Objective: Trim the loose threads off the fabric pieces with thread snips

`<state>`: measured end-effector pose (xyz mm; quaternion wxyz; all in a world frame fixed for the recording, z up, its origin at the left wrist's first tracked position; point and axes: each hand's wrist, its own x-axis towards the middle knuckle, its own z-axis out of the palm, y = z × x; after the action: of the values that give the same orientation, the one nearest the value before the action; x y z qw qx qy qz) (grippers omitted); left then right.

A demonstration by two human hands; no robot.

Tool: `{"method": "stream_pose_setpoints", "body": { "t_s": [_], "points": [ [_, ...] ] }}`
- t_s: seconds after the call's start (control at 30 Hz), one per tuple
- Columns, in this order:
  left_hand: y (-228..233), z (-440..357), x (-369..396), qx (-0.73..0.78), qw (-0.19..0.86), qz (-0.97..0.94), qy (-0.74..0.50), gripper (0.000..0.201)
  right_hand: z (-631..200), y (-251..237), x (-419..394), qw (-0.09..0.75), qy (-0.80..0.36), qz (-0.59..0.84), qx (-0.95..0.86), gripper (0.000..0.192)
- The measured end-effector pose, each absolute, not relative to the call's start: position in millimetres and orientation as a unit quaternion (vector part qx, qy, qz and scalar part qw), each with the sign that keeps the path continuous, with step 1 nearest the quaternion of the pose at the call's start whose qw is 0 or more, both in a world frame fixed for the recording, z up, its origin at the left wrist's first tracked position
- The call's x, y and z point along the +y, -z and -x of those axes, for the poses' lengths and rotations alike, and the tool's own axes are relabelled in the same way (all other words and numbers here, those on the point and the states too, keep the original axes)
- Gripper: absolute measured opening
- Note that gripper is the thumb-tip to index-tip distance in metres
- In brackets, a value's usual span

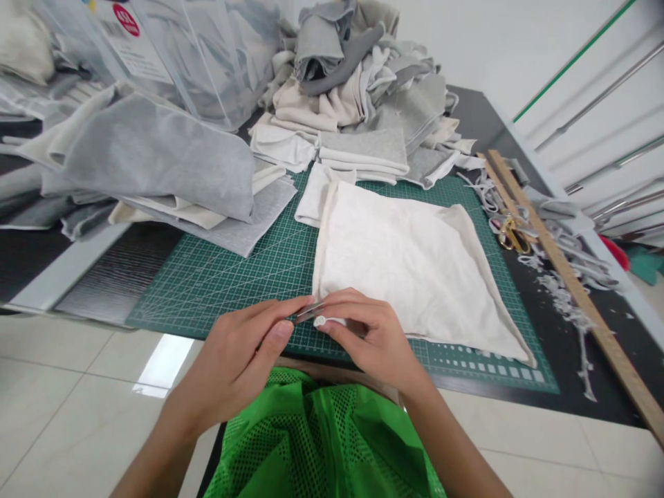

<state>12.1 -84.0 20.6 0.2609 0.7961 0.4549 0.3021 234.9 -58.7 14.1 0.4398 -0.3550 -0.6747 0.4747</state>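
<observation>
A white fabric panel (399,252) with hemmed edges lies flat in front of me, its near left corner at my hands. My right hand (371,332) is closed, pinching a small rolled white bit of cloth (326,321) at that corner between thumb and fingers. From the left, my left hand (249,342) reaches in with its fingers closed on a thin metal tool that looks like tweezers (308,312). The tool's tip lies against the rolled cloth and my right fingertips. Its far end is partly hidden by my fingers.
Beneath the panel is a green cutting mat (223,277). Grey fabric pieces (160,155) are stacked at left, with more folded cloth (357,90) heaped behind. A clear plastic bin (207,62) stands back left. Gold-handled scissors (512,235), a wooden ruler (565,270) and thread scraps (563,297) lie right.
</observation>
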Motion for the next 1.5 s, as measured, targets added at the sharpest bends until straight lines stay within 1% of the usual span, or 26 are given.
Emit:
{"method": "stream_pose_setpoints", "body": {
  "t_s": [0.17, 0.3, 0.47, 0.7, 1.0, 1.5],
  "points": [
    [-21.9, -16.5, -75.3, 0.426, 0.201, -0.827, -0.307, 0.04, -238.1, -15.6, -57.3, 0.473, -0.529, 0.354, -0.609, 0.018],
    [-20.1, -21.8, -74.4, 0.409, 0.166, -0.838, -0.322, 0.043, -240.0, -16.3, -56.0, 0.476, -0.552, 0.345, -0.592, 0.028],
    [-22.3, -26.9, -70.7, 0.408, 0.11, -0.842, -0.335, 0.038, -241.6, -15.5, -55.5, 0.485, -0.568, 0.332, -0.576, 0.039],
    [-25.1, -28.6, -71.0, 0.413, 0.078, -0.842, -0.338, 0.036, -242.1, -14.9, -55.8, 0.495, -0.554, 0.332, -0.582, 0.031],
    [-26.9, -29.8, -71.8, 0.419, 0.05, -0.847, -0.324, 0.036, -242.1, -14.8, -55.8, 0.505, -0.54, 0.328, -0.588, 0.031],
    [-36.3, -27.4, -76.1, 0.423, 0.033, -0.856, -0.295, 0.033, -242.7, -18.0, -56.9, 0.501, -0.523, 0.339, -0.601, 0.024]
  ]
}}
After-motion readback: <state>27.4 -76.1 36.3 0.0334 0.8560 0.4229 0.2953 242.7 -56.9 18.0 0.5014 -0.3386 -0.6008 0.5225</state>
